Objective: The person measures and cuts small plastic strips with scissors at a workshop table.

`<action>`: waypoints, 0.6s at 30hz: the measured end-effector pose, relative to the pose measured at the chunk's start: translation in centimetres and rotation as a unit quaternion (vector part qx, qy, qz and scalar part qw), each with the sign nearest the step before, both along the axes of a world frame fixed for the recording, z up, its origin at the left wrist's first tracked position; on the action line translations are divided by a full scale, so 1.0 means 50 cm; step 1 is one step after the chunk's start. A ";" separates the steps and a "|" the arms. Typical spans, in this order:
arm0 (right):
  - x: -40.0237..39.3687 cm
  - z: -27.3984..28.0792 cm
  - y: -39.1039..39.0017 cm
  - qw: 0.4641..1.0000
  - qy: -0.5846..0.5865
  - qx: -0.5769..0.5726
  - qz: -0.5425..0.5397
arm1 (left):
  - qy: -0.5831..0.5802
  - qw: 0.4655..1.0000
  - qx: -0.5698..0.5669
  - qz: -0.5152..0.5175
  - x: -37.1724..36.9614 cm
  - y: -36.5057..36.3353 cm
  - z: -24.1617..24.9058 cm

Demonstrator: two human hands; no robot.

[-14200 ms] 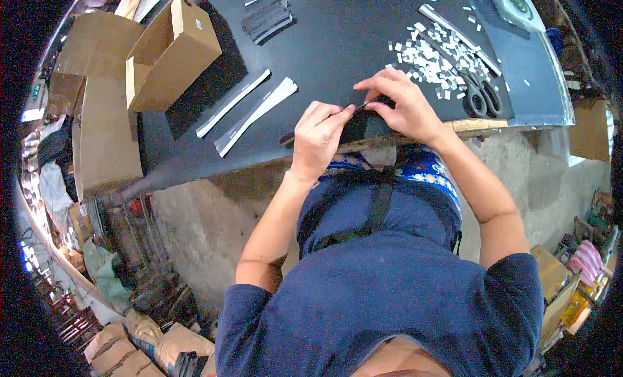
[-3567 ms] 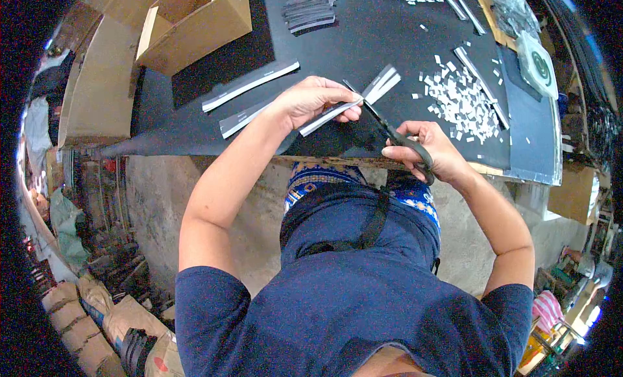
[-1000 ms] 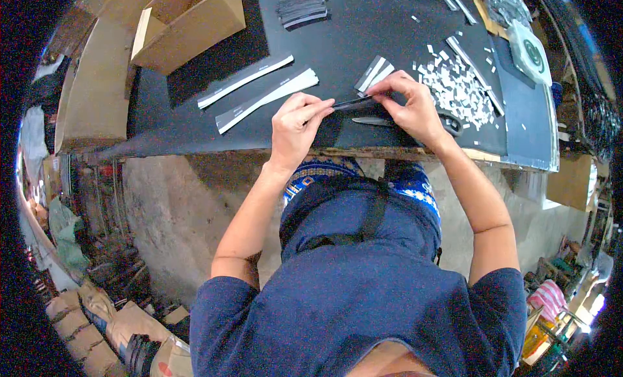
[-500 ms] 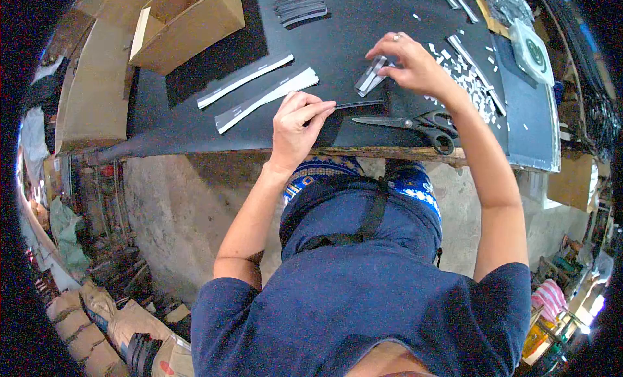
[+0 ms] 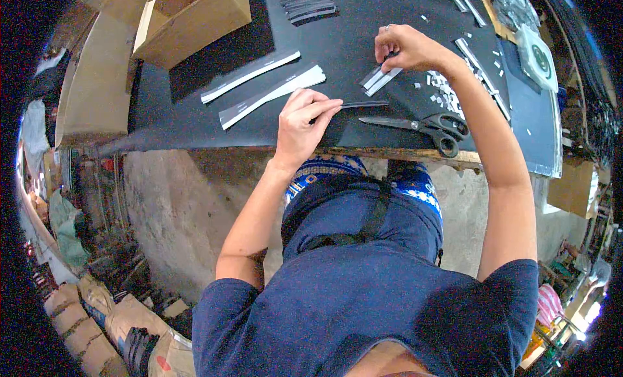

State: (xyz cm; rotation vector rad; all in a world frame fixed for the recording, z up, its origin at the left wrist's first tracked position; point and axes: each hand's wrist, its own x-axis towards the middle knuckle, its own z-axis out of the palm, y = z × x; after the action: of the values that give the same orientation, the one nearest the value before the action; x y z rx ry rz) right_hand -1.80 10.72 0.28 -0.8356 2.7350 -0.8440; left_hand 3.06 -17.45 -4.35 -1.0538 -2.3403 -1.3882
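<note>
Between the thumb and fingers of my left hand (image 5: pixel 304 121), a thin dark strip (image 5: pixel 365 104) is pinched and points right over the black table. My right hand (image 5: pixel 403 47) is closed with its fingertips at the upper end of a small pile of grey and white strips (image 5: pixel 379 80); what exactly it grips is hidden. Black-handled scissors (image 5: pixel 422 125) lie near the front edge, blades pointing left. Left of my left hand are fanned white-edged strips (image 5: pixel 272 93) and one separate white-edged strip (image 5: pixel 250 77).
An open cardboard box (image 5: pixel 195 30) stands at the back left. Dark strips (image 5: pixel 308 4) are stacked at the back. Small white pieces (image 5: pixel 441 91) lie scattered at the right near long strips (image 5: pixel 483 75). A clear plastic container (image 5: pixel 537 58) sits at the far right.
My right hand has closed its fingers at the upper end of the small strip pile. My left hand still pinches the dark strip. The whole view has shifted slightly.
</note>
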 end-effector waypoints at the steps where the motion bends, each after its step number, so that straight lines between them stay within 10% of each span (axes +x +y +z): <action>1: 0.005 0.005 0.001 0.999 -0.033 -0.008 -0.032 | 0.000 1.000 0.000 0.000 0.000 0.000 0.002; 8: 0.099 0.067 -0.024 0.963 -0.121 -0.205 -0.123 | 0.009 1.000 0.001 0.005 0.000 0.002 0.006; 18: 0.207 -0.043 -0.148 0.947 0.216 -0.133 -0.199 | 0.003 1.000 0.001 0.010 0.001 0.002 0.006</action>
State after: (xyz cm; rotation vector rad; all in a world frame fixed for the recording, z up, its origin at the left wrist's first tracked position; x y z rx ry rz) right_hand 8.54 3.30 -1.86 -0.5652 3.2972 -1.2600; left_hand 3.13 -17.35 -4.03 -1.0285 -2.3395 -1.3771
